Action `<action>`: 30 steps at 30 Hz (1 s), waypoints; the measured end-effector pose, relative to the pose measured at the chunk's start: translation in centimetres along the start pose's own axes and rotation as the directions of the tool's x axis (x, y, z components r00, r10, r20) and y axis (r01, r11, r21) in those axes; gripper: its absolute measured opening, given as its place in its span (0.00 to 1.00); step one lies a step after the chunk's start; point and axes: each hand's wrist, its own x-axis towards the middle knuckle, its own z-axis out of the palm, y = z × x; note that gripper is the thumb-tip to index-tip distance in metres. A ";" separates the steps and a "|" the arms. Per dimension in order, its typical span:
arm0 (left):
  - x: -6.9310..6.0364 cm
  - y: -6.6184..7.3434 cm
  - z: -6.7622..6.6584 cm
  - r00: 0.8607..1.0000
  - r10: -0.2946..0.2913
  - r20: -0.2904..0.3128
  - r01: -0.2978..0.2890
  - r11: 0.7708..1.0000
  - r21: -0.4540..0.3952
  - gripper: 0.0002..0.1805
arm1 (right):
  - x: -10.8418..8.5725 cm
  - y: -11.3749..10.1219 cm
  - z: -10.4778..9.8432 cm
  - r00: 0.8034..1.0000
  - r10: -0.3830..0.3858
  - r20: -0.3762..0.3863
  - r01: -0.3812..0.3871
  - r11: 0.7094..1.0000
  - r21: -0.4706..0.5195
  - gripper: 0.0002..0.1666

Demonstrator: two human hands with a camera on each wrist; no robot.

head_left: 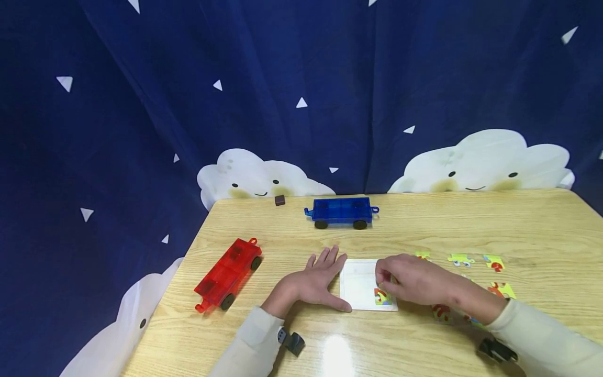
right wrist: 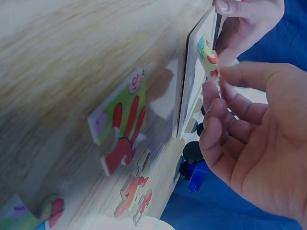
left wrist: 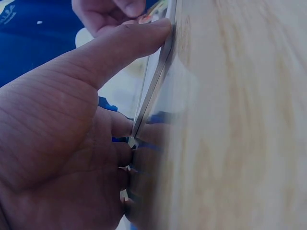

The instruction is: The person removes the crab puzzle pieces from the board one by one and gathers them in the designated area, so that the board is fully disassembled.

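Note:
A shallow white puzzle tray (head_left: pixel 359 283) lies on the table, with a jigsaw piece (head_left: pixel 382 297) in yellow, red and blue at its near right corner. My left hand (head_left: pixel 320 283) rests along the tray's left side, fingers spread, thumb at the near corner. In the left wrist view, the thumb (left wrist: pixel 139 40) touches the tray's rim. Over the right part of the tray, my right hand (head_left: pixel 414 277) has its fingers curled down. The right wrist view shows thumb and index finger pinching at the edge of a puzzle piece (right wrist: pixel 208 60); the fingers partly hide it.
Several loose puzzle pieces (head_left: pixel 494 263) lie right of the tray, some under the right forearm. A blue toy wagon (head_left: pixel 341 210) stands behind the tray, a red toy wagon (head_left: pixel 228 273) to the left. A small dark block (head_left: pixel 280 200) sits at the table's back edge.

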 end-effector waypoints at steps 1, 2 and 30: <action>0.0 0.0 0.0 1.000 0.001 -0.001 -0.001 1.000 -0.001 0.64 | 0.1 0.0 0.0 1.000 -0.006 -0.003 0.006 1.000 0.010 0.12; -0.1 0.0 0.0 1.000 0.002 -0.001 -0.002 1.000 -0.001 0.64 | 0.1 0.0 0.0 1.000 -0.011 -0.005 0.011 1.000 0.017 0.13; -0.1 -0.1 -0.1 1.000 0.014 0.014 -0.014 1.000 -0.002 0.64 | -6.2 3.1 -4.5 0.999 -0.039 -0.035 0.042 0.995 0.093 0.11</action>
